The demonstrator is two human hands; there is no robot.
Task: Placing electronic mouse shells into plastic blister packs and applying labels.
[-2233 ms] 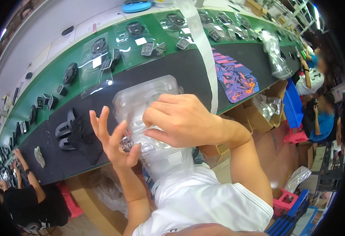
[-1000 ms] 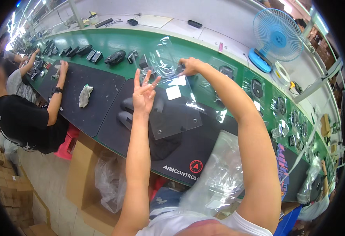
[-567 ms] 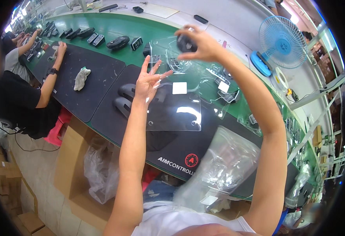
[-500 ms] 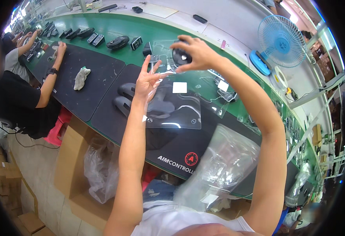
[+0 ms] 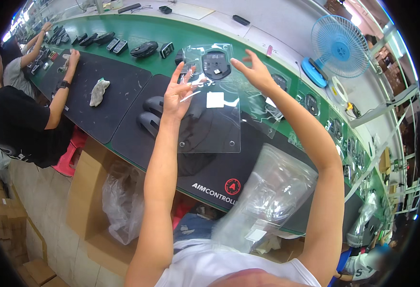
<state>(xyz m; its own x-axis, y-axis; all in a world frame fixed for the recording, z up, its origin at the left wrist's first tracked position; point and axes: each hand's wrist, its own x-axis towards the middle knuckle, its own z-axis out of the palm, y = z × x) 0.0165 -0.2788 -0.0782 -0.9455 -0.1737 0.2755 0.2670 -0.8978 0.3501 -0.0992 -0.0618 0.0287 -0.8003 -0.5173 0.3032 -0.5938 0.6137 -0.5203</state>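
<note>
Over the long green bench top [image 5: 147,31], one black oval plastic mouse [image 5: 216,65], underside up, in the moulded recess of a clear, shiny plastic clamshell [image 5: 210,141]. Clamshell opened out: recess half away from body, flatter half nearer, with one white square paper label [image 5: 214,100]. Right hand [image 5: 254,71]: fingers spread, empty, just beside mouse, no visible contact. Left hand [image 5: 177,98]: fingers apart, slightly bent, at clamshell's left edge; cannot tell firm pinch from light support. Step in hand, as judged: seating mouse in packaging. To do well: steady left edge, press lightly around mouse rim, check for even depth and no tilt, avoid flexing thin plastic, fold over only after full seating. Glare on plastic; cannot confirm snug fit. Counts: one mouse in recess; one loose black mouse [image 5: 144,49] farther left on bench; two dark grey curved shells [image 5: 148,123] on black desk mat [image 5: 219,172]; one rumpled black cloth [image 5: 196,164]; one crumpled off-white rag [image 5: 99,92]; one round blue fan [image 5: 339,49]; one pile of clear plastic packaging [image 5: 274,191] near body, layers uncountable. Filled clear packs [image 5: 311,104] to right: several, overlapping, no sure count.
</note>
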